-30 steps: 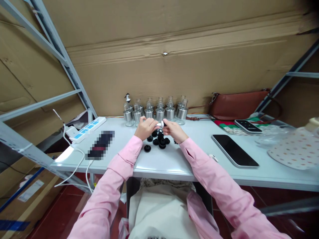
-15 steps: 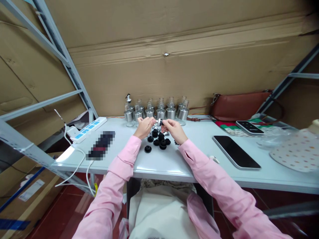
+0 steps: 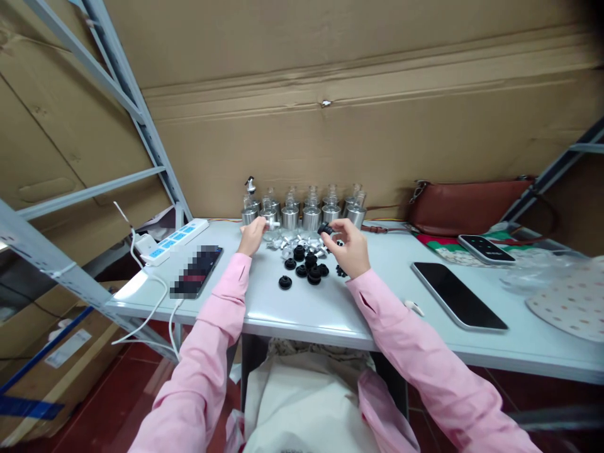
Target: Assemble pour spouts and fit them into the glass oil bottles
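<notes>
Left hand: the left hand [image 3: 251, 234] is held at the far side of the table, fingers closed on a small silver-and-white piece [image 3: 272, 223], just in front of the bottle row.
Right hand: the right hand [image 3: 350, 247] is raised a little above the table, thumb and forefinger pinched on a black stopper [image 3: 324, 229].
Step in hand: judged from the two pieces held apart, a black stopper is being matched with a metal spout part; the two are not joined.
Next move: by this reading, the two held pieces would have to be brought together and lined up closely, as both are small.
Loose parts: more black stoppers [image 3: 304, 269] are scattered between the hands, with small silver parts [image 3: 292, 243] just beyond them.
Bottles: a row of glass bottles with metal collars [image 3: 302, 212] is stood at the far edge, against the cardboard.
Surface: a pale table [image 3: 330, 302] is seen; a power strip [image 3: 170, 240] and a phone [image 3: 195, 271] lie to the left, a dark tablet [image 3: 457, 294] and a brown bag [image 3: 467, 198] to the right.
Room: cardboard sheets [image 3: 358, 94] are set behind the table, with grey shelf struts [image 3: 127, 94] at the left.
</notes>
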Tool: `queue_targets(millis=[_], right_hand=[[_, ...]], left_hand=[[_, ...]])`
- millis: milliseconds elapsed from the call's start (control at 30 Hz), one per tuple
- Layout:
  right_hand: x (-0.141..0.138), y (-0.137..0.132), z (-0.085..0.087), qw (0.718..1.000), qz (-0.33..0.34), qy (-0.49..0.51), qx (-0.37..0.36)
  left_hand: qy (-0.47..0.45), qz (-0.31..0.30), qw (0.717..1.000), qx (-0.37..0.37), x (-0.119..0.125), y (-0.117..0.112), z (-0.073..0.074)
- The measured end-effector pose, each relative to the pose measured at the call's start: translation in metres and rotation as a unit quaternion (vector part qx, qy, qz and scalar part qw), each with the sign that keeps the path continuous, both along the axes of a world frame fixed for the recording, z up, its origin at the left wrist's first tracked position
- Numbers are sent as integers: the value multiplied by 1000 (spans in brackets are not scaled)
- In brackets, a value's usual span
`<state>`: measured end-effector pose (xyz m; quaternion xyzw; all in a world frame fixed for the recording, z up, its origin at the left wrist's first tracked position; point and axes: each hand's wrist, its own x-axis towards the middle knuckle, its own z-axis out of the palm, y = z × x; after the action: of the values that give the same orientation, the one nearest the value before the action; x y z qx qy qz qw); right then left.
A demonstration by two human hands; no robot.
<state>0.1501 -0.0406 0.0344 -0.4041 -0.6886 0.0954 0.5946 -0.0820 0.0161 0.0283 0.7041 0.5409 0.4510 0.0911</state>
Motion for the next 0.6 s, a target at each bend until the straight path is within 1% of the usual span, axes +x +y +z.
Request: queue_targets(millis=[100,167,267,367,500,600], right_hand=[[0,4,-2,1000,7,-18,20],[0,7,-3,1000,9,-16,15],[1,9,-4,1000,1,-1,1],[3,10,-4,1000,-11,-17,3],[3,9,-4,999,-12,-42,2],[2,9,-5,998,-6,-62,8]], left_hand=[[73,5,995,-72,4,-5,-4],[90,-12,992,-89,11,-7,-5],[83,-32,992,-89,17,-9,-7],[88,-18,993,-80,16,-9,-11],[105,9,992,-65,19,-6,-20],[110,-7,992,-58,25,-4,-27]])
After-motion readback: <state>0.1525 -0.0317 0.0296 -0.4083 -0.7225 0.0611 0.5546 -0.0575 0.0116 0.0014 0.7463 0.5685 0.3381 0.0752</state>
